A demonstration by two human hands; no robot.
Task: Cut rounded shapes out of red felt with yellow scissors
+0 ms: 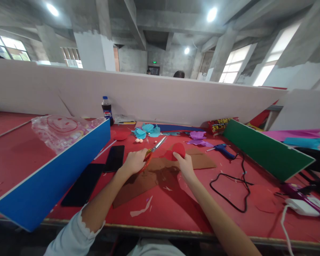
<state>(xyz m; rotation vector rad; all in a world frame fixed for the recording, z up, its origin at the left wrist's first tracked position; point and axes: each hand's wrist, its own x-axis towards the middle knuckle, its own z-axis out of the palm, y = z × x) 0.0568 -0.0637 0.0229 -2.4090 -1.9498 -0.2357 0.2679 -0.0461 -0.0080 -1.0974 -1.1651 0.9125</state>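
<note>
Scissors with orange and yellow handles are held in my left hand, their blades pointing up and to the right. My right hand pinches a rounded piece of red paper, thumb on its face. The blades are apart from that red piece. Beneath both hands lies brown card on the red tabletop. Blue paper petals and purple paper petals rest beyond my hands.
A blue board stands at left beside two dark phone-like slabs. Behind is a cola bottle. At right are a blue glue gun, its black cord, a green board and a white plug.
</note>
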